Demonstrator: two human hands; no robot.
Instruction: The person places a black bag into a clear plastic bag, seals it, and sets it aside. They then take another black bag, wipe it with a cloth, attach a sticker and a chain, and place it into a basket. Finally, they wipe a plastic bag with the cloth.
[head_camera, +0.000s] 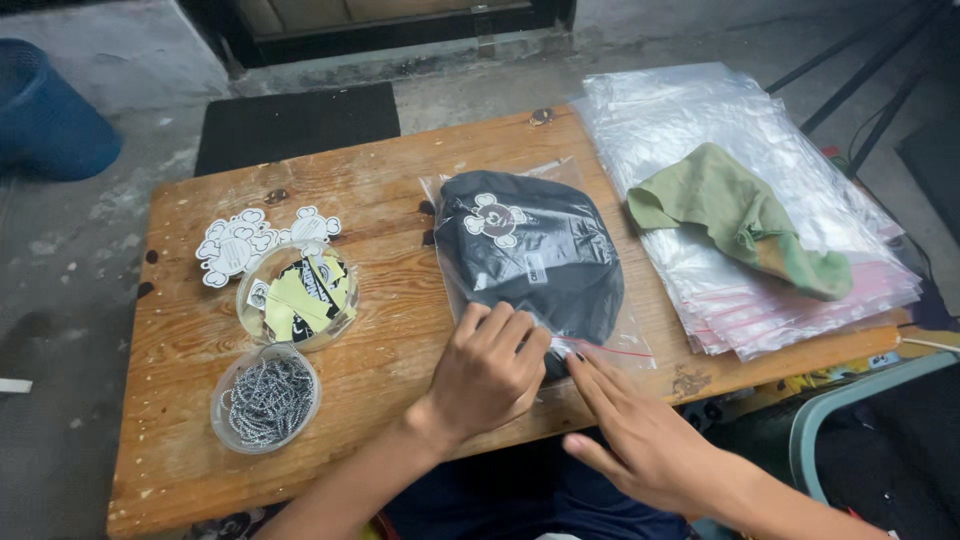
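Under both hands (490, 370), the bagged black cap's (535, 255) near edge hides.

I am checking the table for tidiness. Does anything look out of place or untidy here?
One thing: a crumpled green cloth lies on top of the stack of clear bags, which are otherwise flat and neat. The bagged black cap under both hands looks intact, and nothing is spilled.
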